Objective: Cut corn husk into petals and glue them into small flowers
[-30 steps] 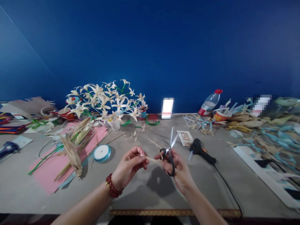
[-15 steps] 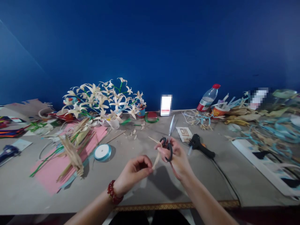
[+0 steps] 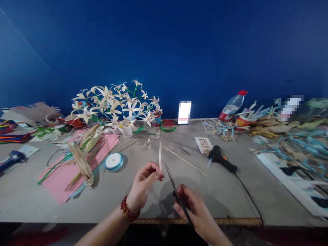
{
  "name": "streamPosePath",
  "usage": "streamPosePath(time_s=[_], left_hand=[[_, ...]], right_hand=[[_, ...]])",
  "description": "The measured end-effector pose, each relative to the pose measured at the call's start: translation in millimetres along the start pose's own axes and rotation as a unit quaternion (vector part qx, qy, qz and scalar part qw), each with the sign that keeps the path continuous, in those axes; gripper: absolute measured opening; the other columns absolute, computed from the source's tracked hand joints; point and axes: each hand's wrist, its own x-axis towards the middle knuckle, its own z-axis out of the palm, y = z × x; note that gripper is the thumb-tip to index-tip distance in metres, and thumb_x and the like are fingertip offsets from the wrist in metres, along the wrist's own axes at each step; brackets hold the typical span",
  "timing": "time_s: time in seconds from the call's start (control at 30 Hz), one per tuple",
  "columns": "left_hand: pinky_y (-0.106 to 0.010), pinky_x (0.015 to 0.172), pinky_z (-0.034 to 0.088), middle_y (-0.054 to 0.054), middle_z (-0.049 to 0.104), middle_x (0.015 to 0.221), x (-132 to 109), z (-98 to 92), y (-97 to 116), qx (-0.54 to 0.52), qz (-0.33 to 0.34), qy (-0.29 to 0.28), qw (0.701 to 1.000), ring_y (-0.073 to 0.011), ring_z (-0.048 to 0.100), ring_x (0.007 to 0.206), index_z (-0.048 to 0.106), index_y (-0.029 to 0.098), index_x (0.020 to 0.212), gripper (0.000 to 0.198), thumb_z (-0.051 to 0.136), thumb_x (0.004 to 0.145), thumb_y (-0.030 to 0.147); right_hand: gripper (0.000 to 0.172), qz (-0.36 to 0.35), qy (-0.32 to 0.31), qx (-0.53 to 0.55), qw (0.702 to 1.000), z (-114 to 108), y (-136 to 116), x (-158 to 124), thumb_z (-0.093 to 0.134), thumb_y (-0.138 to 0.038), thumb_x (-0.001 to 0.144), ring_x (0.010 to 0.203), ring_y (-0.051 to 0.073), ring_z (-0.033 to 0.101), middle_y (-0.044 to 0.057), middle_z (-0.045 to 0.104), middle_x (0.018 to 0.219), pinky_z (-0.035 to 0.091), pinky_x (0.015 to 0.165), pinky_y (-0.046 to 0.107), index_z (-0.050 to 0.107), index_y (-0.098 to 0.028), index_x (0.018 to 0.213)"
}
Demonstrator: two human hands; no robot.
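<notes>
My left hand (image 3: 147, 181), with a red bead bracelet at its wrist, pinches the lower end of a pale dried-husk strip (image 3: 160, 155) between thumb and fingers. The strip stands upright and narrows toward its top. In my right hand (image 3: 192, 206) are black-handled scissors (image 3: 171, 177), their blades close together and pointing up and left, just right of the strip without clearly touching it. Beyond the hands, a thin wooden stick (image 3: 186, 161) lies slantwise on the grey table (image 3: 143, 153). Near it is a small dark slender object (image 3: 185, 150) that I cannot make out.
A black glue gun (image 3: 222, 160) and its cord lie at right, near a white power strip (image 3: 279, 182). Pale husk flowers (image 3: 112, 106) stand at back left. A ribbon spool (image 3: 113, 161) and pink paper (image 3: 55, 184) lie left. A tilted bottle (image 3: 232, 106) stands at the back.
My hands have moved apart. The left one has brought the strip upright; the right has lowered the scissors and turned them leftward. The stick, earlier by my right hand, now lies on the table.
</notes>
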Motion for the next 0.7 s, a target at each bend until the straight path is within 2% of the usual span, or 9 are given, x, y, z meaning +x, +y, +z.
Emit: streamPosePath(time_s=[0.13, 0.33, 0.7], left_hand=[[-0.024, 0.071, 0.041, -0.002, 0.057, 0.077, -1.6, 6.5, -0.5, 0.002, 0.012, -0.010, 1.000, -0.0123, 0.052, 0.072, 0.062, 0.014, 0.077, 0.008, 0.066, 0.081, 0.020], [-0.024, 0.073, 0.042, -0.001, 0.058, 0.079, -7.3, 8.9, 0.0, 0.004, 0.015, -0.035, 0.999, -0.0127, 0.055, 0.075, 0.060, 0.016, 0.078, 0.008, 0.066, 0.081, 0.019], [-0.025, 0.072, 0.042, -0.001, 0.056, 0.075, -7.8, 11.7, -2.2, -0.008, 0.022, -0.056, 0.998, -0.0137, 0.055, 0.073, 0.059, 0.015, 0.076, 0.011, 0.068, 0.081, 0.020]], right_hand=[[0.038, -0.010, -0.011, -0.002, 1.000, 5.2, -7.9, 3.3, 0.061, -0.055, 0.081, 0.064, 0.012, 0.039, -0.004, 0.041, 0.071, 0.037, 0.058, 0.023, 0.048, -0.020, 0.080], [0.044, -0.013, -0.044, 0.055, 0.997, 6.8, -17.3, 11.7, 0.058, -0.062, 0.080, 0.065, 0.013, 0.043, -0.002, 0.045, 0.071, 0.035, 0.058, 0.024, 0.048, -0.020, 0.080], [0.050, -0.001, -0.032, 0.042, 0.999, 5.8, -21.7, 11.5, 0.060, -0.068, 0.075, 0.063, 0.013, 0.042, -0.003, 0.044, 0.068, 0.033, 0.058, 0.025, 0.046, -0.020, 0.079]])
